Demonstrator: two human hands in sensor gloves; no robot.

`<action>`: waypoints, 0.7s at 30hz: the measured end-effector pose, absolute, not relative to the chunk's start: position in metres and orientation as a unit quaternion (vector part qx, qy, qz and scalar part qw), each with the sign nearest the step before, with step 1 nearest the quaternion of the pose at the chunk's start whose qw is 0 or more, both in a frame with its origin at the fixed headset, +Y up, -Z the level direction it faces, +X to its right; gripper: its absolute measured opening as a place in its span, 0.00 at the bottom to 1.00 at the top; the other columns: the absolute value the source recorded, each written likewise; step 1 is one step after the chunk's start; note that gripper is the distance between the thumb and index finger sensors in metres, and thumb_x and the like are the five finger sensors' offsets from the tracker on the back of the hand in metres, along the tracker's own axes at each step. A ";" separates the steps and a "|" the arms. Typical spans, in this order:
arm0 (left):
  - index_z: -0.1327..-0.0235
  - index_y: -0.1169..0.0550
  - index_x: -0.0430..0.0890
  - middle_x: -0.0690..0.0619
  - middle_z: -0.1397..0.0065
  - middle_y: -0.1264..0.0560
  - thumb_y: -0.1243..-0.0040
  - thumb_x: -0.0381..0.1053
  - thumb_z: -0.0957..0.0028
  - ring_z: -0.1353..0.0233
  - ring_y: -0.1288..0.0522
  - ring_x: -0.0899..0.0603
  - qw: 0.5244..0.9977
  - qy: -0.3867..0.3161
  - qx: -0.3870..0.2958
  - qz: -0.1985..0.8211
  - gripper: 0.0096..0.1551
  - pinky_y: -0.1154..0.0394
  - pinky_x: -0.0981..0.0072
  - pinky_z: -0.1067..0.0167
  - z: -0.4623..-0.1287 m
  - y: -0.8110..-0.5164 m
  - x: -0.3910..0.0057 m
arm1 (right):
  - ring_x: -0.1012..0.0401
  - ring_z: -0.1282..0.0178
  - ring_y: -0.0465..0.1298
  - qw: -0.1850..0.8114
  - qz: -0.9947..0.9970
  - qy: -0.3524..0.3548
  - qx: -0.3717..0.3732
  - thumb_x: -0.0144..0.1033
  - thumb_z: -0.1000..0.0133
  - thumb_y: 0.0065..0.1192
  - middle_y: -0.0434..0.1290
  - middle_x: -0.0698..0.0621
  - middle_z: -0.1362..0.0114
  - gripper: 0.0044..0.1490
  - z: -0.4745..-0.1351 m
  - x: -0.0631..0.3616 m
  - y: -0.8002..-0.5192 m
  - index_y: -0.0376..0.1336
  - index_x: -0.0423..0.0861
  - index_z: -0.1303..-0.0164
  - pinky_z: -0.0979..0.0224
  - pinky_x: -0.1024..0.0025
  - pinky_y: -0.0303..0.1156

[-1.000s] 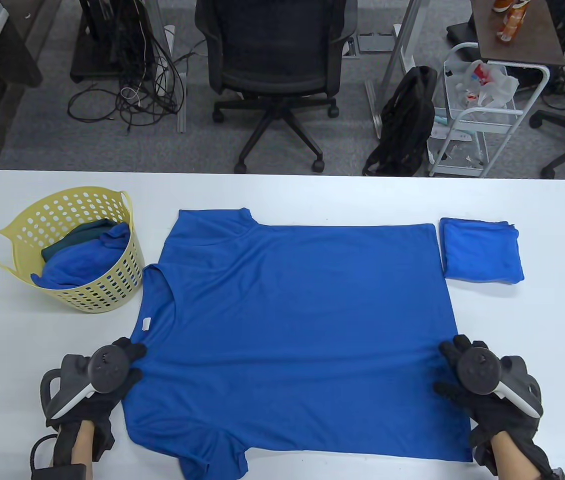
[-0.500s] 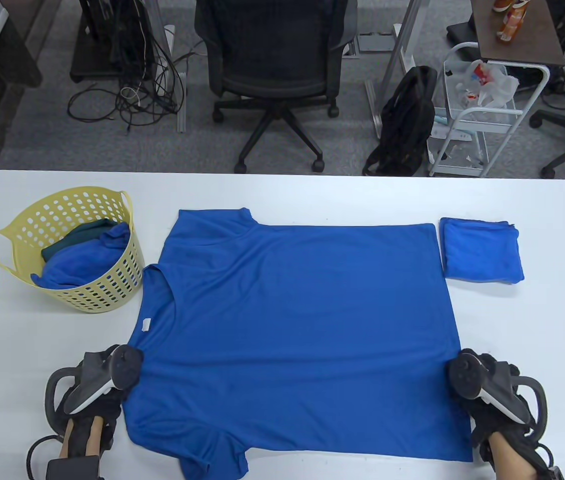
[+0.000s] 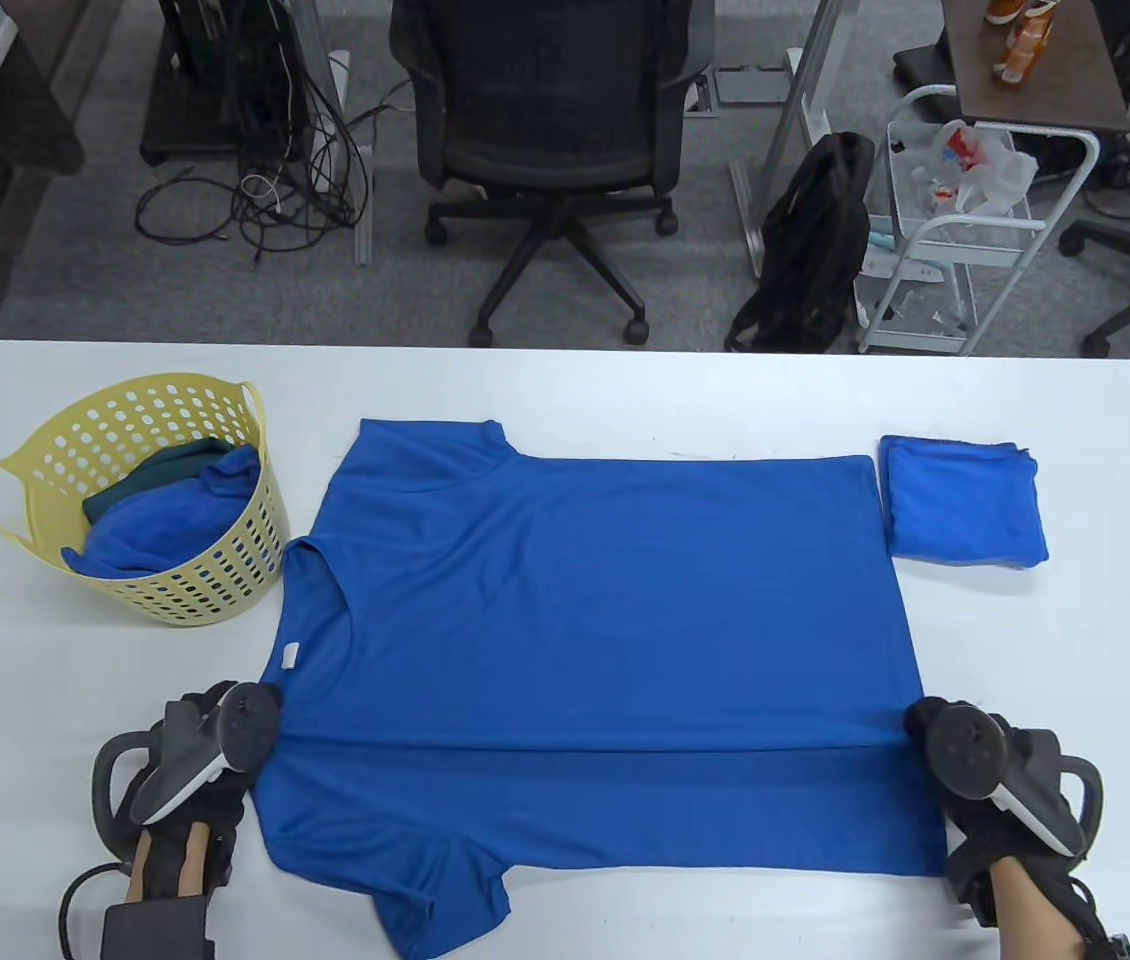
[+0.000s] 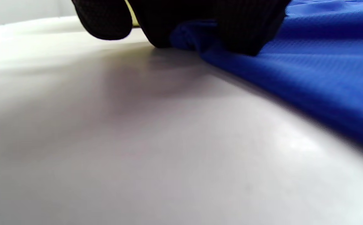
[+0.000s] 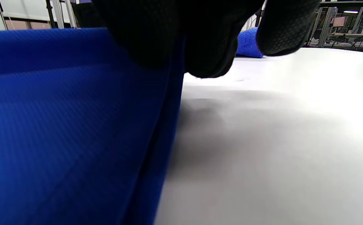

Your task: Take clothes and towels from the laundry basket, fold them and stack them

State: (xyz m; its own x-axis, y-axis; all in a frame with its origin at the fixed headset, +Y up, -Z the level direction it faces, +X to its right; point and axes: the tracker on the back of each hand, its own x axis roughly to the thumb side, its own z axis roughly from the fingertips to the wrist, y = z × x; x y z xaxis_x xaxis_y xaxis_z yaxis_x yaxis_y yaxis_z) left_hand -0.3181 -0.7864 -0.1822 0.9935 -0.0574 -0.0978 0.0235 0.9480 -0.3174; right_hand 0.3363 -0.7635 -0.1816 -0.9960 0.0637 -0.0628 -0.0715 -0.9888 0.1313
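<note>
Table view shows the blue T-shirt [image 3: 595, 640] spread across the middle of the white table [image 3: 565, 380], its lower band lifted along a taut line between the left hand [image 3: 215, 745], pinching the cloth edge at lower left, and the right hand [image 3: 965, 770], pinching it at lower right. The yellow laundry basket [image 3: 225, 590] stands just beside the shirt's left edge and a folded blue towel [image 3: 965, 500] just beside its upper right corner. Bare tabletop lies open along the top edge and far right
</note>
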 end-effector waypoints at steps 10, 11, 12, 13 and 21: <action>0.31 0.27 0.62 0.56 0.20 0.28 0.38 0.56 0.43 0.23 0.27 0.43 0.991 0.054 -0.123 0.005 0.25 0.29 0.40 0.27 -0.181 -0.783 -0.322 | 0.47 0.26 0.70 0.073 0.989 0.119 -0.046 0.33 0.38 0.62 0.69 0.45 0.23 0.24 -0.184 0.345 -0.761 0.67 0.51 0.31 0.22 0.33 0.61; 0.31 0.27 0.62 0.57 0.21 0.27 0.38 0.56 0.43 0.23 0.26 0.44 0.991 0.058 -0.120 0.003 0.25 0.29 0.39 0.27 -0.182 -0.782 -0.322 | 0.46 0.25 0.70 0.080 0.988 0.121 -0.050 0.33 0.38 0.62 0.69 0.44 0.23 0.24 -0.185 0.346 -0.762 0.67 0.50 0.31 0.22 0.32 0.61; 0.32 0.27 0.62 0.58 0.23 0.25 0.37 0.55 0.43 0.24 0.25 0.45 0.991 0.059 -0.118 -0.001 0.25 0.29 0.39 0.27 -0.184 -0.782 -0.321 | 0.46 0.25 0.69 0.083 0.988 0.120 -0.051 0.33 0.39 0.62 0.69 0.44 0.23 0.24 -0.185 0.347 -0.762 0.67 0.50 0.31 0.22 0.32 0.61; 0.32 0.27 0.62 0.59 0.25 0.24 0.38 0.55 0.43 0.25 0.24 0.45 0.993 0.058 -0.105 -0.011 0.24 0.29 0.39 0.27 -0.186 -0.779 -0.320 | 0.45 0.24 0.69 0.083 0.989 0.108 -0.053 0.33 0.39 0.61 0.68 0.43 0.22 0.24 -0.186 0.346 -0.760 0.67 0.50 0.31 0.22 0.32 0.60; 0.30 0.29 0.62 0.59 0.23 0.27 0.39 0.55 0.41 0.24 0.26 0.44 0.964 0.060 0.258 0.032 0.25 0.29 0.40 0.27 -0.145 -0.685 -0.320 | 0.44 0.23 0.67 0.190 0.957 -0.214 -0.041 0.32 0.40 0.63 0.65 0.43 0.20 0.23 -0.162 0.356 -0.691 0.67 0.50 0.33 0.23 0.31 0.60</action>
